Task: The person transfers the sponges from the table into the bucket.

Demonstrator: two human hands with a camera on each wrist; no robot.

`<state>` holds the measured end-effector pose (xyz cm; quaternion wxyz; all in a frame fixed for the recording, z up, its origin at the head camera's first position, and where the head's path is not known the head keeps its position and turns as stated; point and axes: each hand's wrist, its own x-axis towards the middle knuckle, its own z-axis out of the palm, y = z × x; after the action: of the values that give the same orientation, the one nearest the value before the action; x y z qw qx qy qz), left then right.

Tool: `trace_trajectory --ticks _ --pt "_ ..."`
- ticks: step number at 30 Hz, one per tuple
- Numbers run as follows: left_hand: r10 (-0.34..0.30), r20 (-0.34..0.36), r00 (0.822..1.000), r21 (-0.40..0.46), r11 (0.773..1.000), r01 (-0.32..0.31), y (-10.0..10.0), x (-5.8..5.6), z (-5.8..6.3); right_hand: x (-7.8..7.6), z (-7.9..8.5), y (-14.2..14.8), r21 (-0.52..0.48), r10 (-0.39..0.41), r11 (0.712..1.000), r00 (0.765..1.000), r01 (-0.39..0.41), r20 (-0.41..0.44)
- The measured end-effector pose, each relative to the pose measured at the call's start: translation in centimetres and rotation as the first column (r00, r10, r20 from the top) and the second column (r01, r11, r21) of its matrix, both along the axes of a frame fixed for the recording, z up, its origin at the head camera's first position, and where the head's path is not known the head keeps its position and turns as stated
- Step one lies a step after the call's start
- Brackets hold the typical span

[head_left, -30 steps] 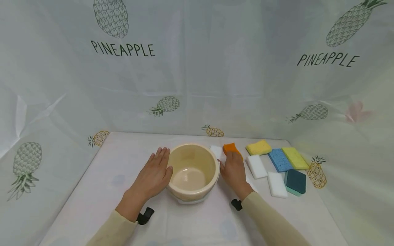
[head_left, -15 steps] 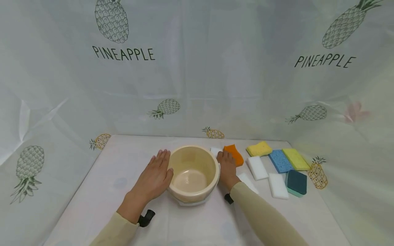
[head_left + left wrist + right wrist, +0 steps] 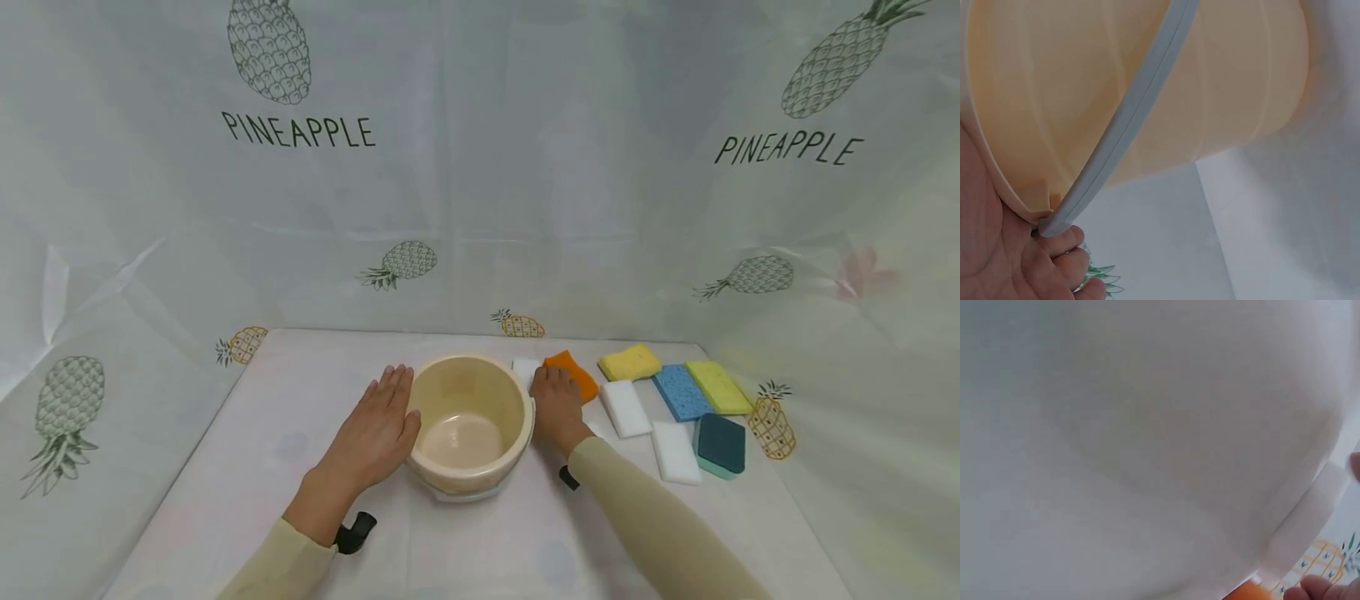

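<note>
The left hand (image 3: 375, 437) rests against the left rim of a round cream plastic bucket (image 3: 465, 483), fingers straight. The bucket stands upright between the hands. The right hand (image 3: 557, 410) is low beside its right wall, thumb and fingertips parted, partly covering an angular orange sponge (image 3: 576, 377). Further right lie a white rectangular block (image 3: 626, 408), a blue rectangular sponge (image 3: 681, 392) and a dark-green sponge (image 3: 721, 442).

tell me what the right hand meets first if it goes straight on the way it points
The right hand would probably meet the white sponge by the bucket first; depth is unclear there, so they may already touch.
</note>
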<state>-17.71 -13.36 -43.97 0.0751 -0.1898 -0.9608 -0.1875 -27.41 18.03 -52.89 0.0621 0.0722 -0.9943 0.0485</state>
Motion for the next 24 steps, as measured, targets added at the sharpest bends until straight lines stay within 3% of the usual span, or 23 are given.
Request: trace_trajectory --ticks 8,15,24 --pt "0.012 0.029 1.0 0.001 1.0 -0.012 0.0 0.0 0.0 -0.8 -0.2 -1.3 -0.012 -0.013 1.0 1.0 0.013 0.003" --pt "0.014 0.013 1.0 0.005 1.0 -0.014 -0.2 0.0 -0.1 0.1 0.3 0.8 0.098 -0.011 0.995 0.999 0.008 0.033" --pt "-0.001 0.009 1.0 0.03 1.0 0.001 -0.3 0.0 -0.2 0.4 0.1 2.5 0.106 -0.074 0.992 0.995 0.067 0.065"
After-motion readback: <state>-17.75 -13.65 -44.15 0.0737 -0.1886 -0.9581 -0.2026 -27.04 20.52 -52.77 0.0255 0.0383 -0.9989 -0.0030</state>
